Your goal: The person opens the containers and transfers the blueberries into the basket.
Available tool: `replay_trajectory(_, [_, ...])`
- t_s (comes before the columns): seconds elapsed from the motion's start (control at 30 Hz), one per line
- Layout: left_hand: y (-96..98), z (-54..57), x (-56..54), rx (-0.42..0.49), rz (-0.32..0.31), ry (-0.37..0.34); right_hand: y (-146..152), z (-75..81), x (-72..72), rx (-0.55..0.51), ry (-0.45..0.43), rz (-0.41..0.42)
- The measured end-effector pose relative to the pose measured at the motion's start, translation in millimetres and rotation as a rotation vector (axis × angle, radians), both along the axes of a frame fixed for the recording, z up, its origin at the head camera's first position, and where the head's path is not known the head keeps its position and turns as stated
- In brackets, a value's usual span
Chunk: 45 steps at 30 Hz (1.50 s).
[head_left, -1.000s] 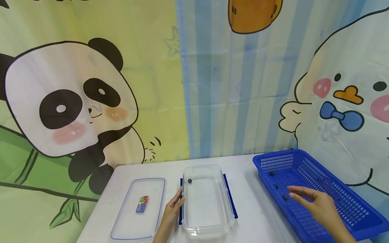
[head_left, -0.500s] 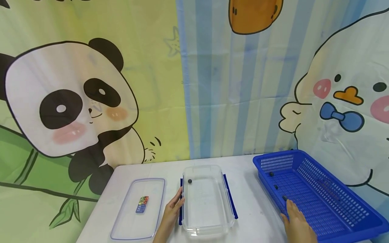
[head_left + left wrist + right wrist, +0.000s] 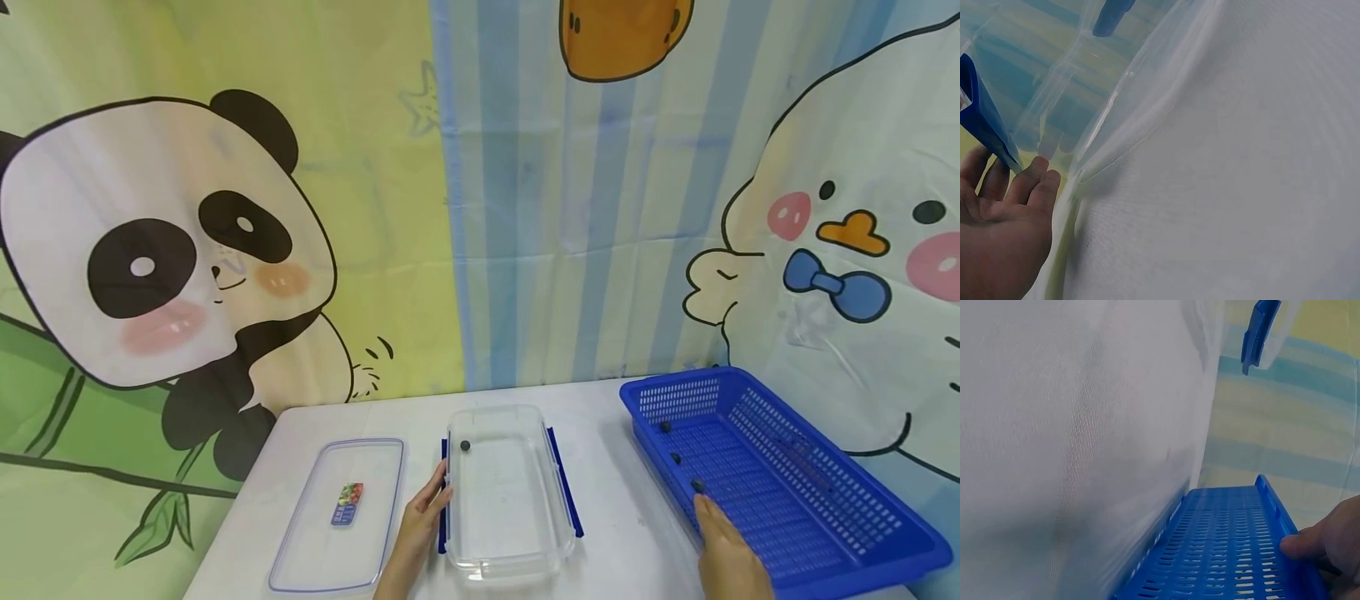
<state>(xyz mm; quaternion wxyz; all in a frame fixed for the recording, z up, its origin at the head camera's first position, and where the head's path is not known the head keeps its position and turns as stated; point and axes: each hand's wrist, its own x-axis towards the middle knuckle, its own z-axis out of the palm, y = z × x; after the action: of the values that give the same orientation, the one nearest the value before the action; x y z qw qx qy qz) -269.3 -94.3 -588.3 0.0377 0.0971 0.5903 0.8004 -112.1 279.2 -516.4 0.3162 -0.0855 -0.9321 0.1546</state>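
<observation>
My left hand rests against the left side of a clear plastic box, its fingers beside a blue side latch that hangs down. A small dark round thing, like a blueberry, lies inside the box at the far left. My right hand reaches over the left rim of a blue basket, its fingertips by a blueberry-like ball. In the right wrist view its thumb lies at the rim. The other fingertips are partly hidden there.
Left of the box lies a clear lid with a purplish edge and a colourful label. Two more dark balls, one of them midway along, sit along the basket's left side. A printed curtain hangs behind the white table.
My right hand has come down and left from above the basket to its left rim near the closest ball. The left hand stays at the box. The head view has shifted slightly.
</observation>
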Motion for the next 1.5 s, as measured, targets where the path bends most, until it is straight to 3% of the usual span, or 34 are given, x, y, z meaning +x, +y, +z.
replay_trajectory(0.17, [-1.9,-0.6,0.8,0.018,-0.004,0.051,-11,1.0,-5.3,0.007,0.042,0.033])
replay_trajectory(0.67, [-3.7,-0.9,0.9,0.009,0.003,0.048,-66,1.9,-25.7,0.016,0.076,0.073])
replay_trajectory(1.03, [-2.7,1.9,2.3,-0.004,-0.002,0.01,-81,0.1,-32.3,-0.031,0.105,0.032])
replay_trajectory(1.27, [-3.4,2.9,3.5,-0.038,-0.011,0.02,-89,4.6,-33.1,-0.124,0.04,-0.012])
replay_trajectory(1.5, [-0.5,1.4,2.2,-0.03,-0.018,0.021,-87,5.4,-38.5,-0.143,0.092,-0.048])
